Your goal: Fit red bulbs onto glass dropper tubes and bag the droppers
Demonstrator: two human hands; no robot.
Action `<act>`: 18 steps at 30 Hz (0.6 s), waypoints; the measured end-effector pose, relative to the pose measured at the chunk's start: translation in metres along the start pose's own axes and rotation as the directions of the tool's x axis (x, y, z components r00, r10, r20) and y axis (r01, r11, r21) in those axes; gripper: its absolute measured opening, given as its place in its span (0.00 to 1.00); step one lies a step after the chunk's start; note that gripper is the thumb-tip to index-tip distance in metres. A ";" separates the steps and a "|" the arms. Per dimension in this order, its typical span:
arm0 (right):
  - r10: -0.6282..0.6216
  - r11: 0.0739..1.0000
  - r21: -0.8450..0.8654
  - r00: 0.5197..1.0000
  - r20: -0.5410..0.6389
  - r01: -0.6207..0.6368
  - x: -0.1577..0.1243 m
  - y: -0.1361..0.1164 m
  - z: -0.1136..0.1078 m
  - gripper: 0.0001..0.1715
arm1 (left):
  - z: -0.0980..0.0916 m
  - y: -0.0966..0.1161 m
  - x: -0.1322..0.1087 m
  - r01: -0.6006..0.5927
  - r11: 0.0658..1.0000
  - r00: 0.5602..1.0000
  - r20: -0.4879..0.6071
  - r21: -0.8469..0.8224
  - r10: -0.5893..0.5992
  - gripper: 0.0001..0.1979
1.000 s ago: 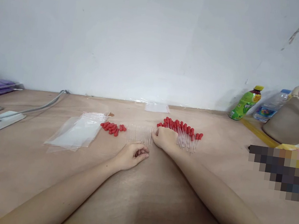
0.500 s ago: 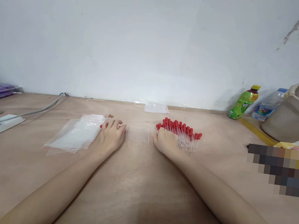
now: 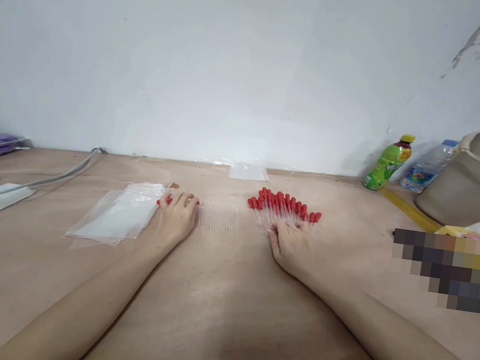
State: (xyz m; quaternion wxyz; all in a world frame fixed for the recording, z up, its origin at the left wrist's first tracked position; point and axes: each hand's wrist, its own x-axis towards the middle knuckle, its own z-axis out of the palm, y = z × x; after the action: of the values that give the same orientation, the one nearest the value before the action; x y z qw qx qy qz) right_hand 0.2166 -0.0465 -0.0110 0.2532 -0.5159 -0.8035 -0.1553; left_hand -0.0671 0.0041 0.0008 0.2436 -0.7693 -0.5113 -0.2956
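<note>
My left hand [image 3: 178, 216] lies palm down with its fingers bent and slightly apart over small red rubber bulbs [image 3: 159, 202]. Parts of the bulbs show between and beside the fingers. Just right of it, a row of clear thin tubes [image 3: 219, 217] lies side by side on the table. My right hand [image 3: 293, 247] is closed at the lower ends of a fanned bunch of clear droppers with red bulbs [image 3: 281, 201]. Its curled fingers and thumb meet the tubes; the fingertips are partly hidden.
Clear plastic bags [image 3: 115, 210] lie left of my left hand, and another bag [image 3: 248, 173] lies by the wall. A power strip [image 3: 0, 203] with a grey cable is far left. At right stand a green bottle [image 3: 387, 165], a water bottle [image 3: 424, 170] and a beige bin [image 3: 476, 183].
My right hand has moved right and towards me, from the left end of the dropper bunch to its lower tube ends. The left hand stays over the red bulbs.
</note>
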 end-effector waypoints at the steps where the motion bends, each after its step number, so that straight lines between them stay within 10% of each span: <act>1: -0.009 0.999 0.031 1.000 -0.017 0.010 -0.002 -0.001 0.001 0.11 | -0.002 0.004 -0.001 0.044 0.996 0.998 -0.032 -0.076 -0.047 0.10; 5: -0.048 0.989 0.138 0.999 -0.024 0.051 -0.006 -0.003 0.003 0.11 | -0.010 0.027 -0.009 0.170 0.804 0.984 0.048 -0.570 -0.174 0.11; 11: -0.054 0.935 0.354 0.998 0.046 0.034 -0.009 -0.009 0.002 0.11 | -0.021 0.068 -0.019 0.579 0.107 0.815 0.570 -0.808 -0.104 0.15; 18: -0.072 0.906 0.423 0.992 0.101 0.023 -0.006 -0.018 -0.006 0.12 | -0.023 0.080 -0.021 0.640 0.094 0.768 0.630 -0.763 -0.116 0.12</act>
State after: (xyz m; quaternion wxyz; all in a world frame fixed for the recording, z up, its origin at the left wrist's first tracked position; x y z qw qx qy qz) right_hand 0.2035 -0.0617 -0.0093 0.3082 -0.4376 -0.8435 0.0449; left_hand -0.0041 -0.0532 -0.0036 -0.4900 -0.6221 -0.4362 -0.4274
